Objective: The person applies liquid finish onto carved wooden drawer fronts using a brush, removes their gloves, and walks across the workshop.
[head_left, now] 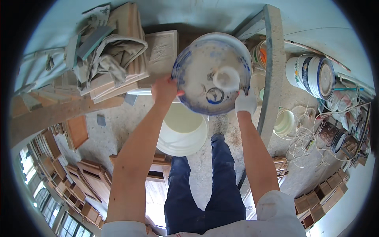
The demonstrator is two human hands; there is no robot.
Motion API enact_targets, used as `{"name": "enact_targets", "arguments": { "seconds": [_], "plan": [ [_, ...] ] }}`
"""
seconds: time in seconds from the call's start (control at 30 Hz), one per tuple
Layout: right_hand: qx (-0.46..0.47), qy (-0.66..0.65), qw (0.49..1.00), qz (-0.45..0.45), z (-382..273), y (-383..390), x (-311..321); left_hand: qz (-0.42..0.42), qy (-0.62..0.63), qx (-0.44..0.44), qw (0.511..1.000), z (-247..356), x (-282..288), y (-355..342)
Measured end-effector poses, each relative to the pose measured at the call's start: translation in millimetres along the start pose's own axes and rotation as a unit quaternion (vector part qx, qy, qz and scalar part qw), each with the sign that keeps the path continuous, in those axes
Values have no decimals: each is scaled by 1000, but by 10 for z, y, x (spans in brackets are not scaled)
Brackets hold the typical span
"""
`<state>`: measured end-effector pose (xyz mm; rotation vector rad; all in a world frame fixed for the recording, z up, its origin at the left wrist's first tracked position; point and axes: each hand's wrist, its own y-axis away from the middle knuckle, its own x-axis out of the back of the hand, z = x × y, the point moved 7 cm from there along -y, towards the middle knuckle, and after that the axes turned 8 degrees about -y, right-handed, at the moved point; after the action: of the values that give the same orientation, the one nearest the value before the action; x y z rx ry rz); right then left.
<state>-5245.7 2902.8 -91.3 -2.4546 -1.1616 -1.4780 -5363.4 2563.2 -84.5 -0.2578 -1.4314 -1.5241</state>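
Note:
A large round lid, dusty grey with a blue-stained rim, is between my hands over a white drum whose pale rim shows behind it. My bare left hand grips the lid's left edge. At its lower right edge my right hand, in a white glove, is closed round the rim. A small white cup-like piece rests on the lid, beside a dark ring mark. Just below the lid stands an open white bucket, pale inside and partly hidden by my left forearm.
A grey upright post stands close to my right arm. Stacked boards with cloth are at the upper left. On the right are a white pail, a smaller open bucket and a tangled pale hose on the floor.

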Motion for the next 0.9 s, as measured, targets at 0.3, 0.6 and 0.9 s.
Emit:
{"name": "enact_targets", "arguments": {
  "seconds": [0.3, 0.6, 0.9],
  "plan": [
    [-81, -2, 996, 24, 77, -649, -169, -15, 48, 28, 998, 834, -73, -388],
    [-104, -32, 993, -54, 360, -636, -370, -30, 32, 20, 999, 607, -144, -407],
    [356, -88, 897, -248, -1216, 1524, -1041, -22, 535, 122, 836, -876, 475, 1373]
  ]
}}
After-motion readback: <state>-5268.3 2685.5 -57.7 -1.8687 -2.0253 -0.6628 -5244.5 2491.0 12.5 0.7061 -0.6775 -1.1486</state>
